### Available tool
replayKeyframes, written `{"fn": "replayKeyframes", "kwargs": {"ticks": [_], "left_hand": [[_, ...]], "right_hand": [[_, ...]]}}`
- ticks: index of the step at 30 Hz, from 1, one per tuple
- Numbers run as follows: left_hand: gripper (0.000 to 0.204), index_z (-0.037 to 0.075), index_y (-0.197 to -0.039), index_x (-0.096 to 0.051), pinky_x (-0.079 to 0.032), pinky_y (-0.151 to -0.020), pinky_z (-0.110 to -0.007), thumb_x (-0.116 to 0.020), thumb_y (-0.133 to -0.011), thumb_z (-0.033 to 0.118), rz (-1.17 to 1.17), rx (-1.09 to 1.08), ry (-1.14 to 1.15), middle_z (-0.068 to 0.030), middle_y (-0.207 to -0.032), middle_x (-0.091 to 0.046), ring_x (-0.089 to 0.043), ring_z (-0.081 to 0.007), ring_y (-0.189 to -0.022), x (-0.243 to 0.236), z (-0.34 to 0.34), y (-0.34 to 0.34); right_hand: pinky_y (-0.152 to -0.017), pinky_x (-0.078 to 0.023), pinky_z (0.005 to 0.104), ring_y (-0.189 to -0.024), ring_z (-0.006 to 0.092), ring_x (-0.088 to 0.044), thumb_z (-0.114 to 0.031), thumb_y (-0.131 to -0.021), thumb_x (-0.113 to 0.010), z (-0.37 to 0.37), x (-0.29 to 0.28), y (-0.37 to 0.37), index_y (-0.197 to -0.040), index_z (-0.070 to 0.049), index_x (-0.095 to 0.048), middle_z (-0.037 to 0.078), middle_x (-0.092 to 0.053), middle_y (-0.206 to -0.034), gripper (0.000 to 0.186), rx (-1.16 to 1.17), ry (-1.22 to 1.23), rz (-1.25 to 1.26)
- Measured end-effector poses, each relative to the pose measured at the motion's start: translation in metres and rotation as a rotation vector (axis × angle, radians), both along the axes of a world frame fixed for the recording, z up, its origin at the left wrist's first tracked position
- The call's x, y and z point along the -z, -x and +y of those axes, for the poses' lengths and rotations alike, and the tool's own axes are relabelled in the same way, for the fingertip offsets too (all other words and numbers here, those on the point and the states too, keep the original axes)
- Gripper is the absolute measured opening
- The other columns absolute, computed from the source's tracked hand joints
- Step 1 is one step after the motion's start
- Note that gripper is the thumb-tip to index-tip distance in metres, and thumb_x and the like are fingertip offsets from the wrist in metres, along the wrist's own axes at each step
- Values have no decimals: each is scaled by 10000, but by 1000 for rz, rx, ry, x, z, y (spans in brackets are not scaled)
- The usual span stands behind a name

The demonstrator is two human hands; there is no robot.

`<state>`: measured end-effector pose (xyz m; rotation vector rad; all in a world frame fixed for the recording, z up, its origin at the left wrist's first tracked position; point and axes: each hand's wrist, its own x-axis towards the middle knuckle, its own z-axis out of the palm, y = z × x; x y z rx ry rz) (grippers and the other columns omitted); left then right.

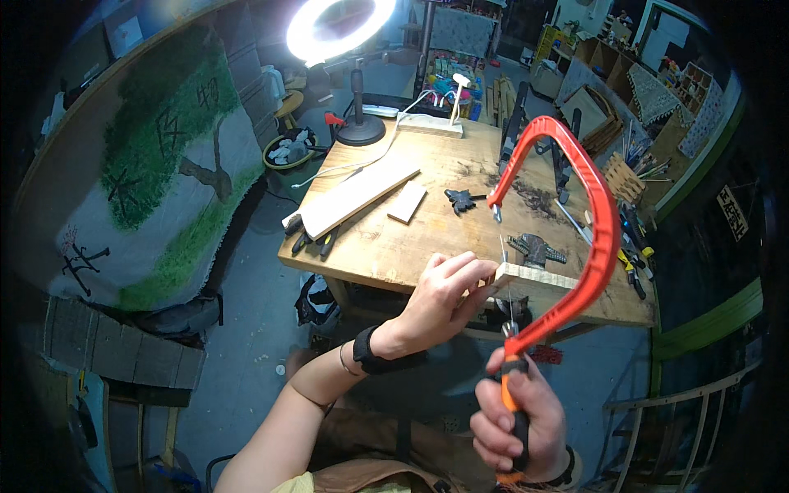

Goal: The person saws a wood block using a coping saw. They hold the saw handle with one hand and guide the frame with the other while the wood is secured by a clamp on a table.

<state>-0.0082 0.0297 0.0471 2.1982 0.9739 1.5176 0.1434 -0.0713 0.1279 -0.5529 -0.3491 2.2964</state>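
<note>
My right hand (518,419) is closed round the orange and black handle of a red-framed hand saw (602,222), held upright with its thin blade at a pale wooden board (542,279) by the bench's front edge. My left hand (448,292) is closed on the board's left end, just beside the blade. A small dark metal clamp or vise (534,251) sits right behind the board. Farther back on the bench lie a black bracket-like piece (462,200), a small wooden block (407,202) and a longer pale plank (349,201).
The wooden bench (312,263) holds a lit ring lamp (362,123), white cable, pliers (312,240), a small wooden mallet (459,99) and tools at the right. A painted panel (148,230) stands left, a bucket (288,152) behind it, a metal rack (674,411) at lower right.
</note>
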Motion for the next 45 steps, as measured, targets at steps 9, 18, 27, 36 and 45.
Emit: {"fn": "replayKeyframes", "kwargs": {"ticks": [9,18,27,36,45], "left_hand": [[259,53,-933,-520,-334,-639,-294,-561,-691,-28,-9,23,37,-58,-712,-476,-472,-220,-660,-1,0,-6],[223,75,-931,-503,-323,-644,-308,-551,-719,21,-13,28,14,-43,-749,-490,-495,-211,-676,1,1,-9],[175,21,-922,-526,-386,-694,-316,-551,-749,12,-19,-19,83,-96,-805,-528,-526,-259,-752,-3,-7,-8],[149,17,-946,-529,-416,-603,-264,-545,-814,85,-133,14,86,-76,-739,-540,-491,-143,-640,-1,-7,-11],[376,9,-1173,-437,-454,-623,-264,-501,-856,200,-174,82,397,-85,-878,-589,-530,-133,-690,-6,-27,-7]], "right_hand": [[-323,-344,216,-379,107,-352,-220,-928,-323,-18,-12,-5,-1115,-69,-373,56,-387,-636,245,5,-83,21],[-315,-339,221,-373,115,-357,-227,-893,-426,-31,-9,-10,-1108,-77,-368,63,-393,-624,268,34,-70,2],[-349,-332,232,-407,100,-335,-244,-924,-323,-20,-8,2,-1010,-102,-379,40,-361,-628,175,53,-27,-80],[-341,-319,195,-407,58,-353,-198,-902,-391,-25,-7,4,-917,-81,-415,-3,-383,-607,121,82,-83,-67],[-315,-315,167,-404,36,-364,-169,-907,-377,-10,14,-1,-904,-7,-427,2,-385,-614,170,-45,-92,80]]}}
